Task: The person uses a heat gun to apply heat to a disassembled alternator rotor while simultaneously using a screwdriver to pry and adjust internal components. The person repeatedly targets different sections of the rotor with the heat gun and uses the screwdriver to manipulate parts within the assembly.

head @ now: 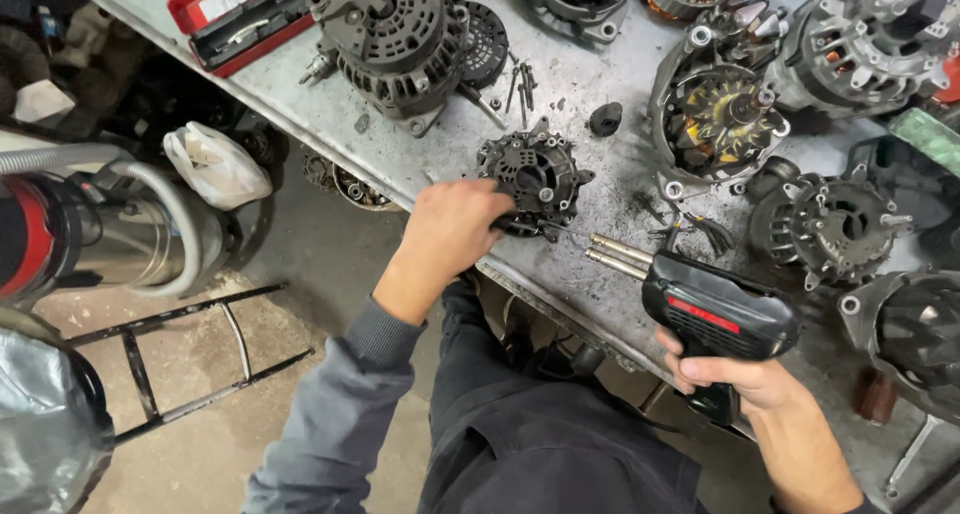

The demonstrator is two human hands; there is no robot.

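My left hand (447,229) grips the near edge of a small black rectifier plate (535,174) lying on the grey metal workbench (590,284). My right hand (745,379) holds a black pistol-shaped soldering gun (715,314) with a red stripe. Its two metal prongs (618,256) point left toward the plate, and the thin wire tip reaches almost to the plate's near edge. Both sleeves are grey.
Several alternator housings and stators (715,114) crowd the bench, one large (395,34) at the back. Loose bolts (518,84) lie beside it. A red open tool case (240,19) sits at the far left. A vacuum cleaner (90,229), hose and white bag (215,164) stand on the floor.
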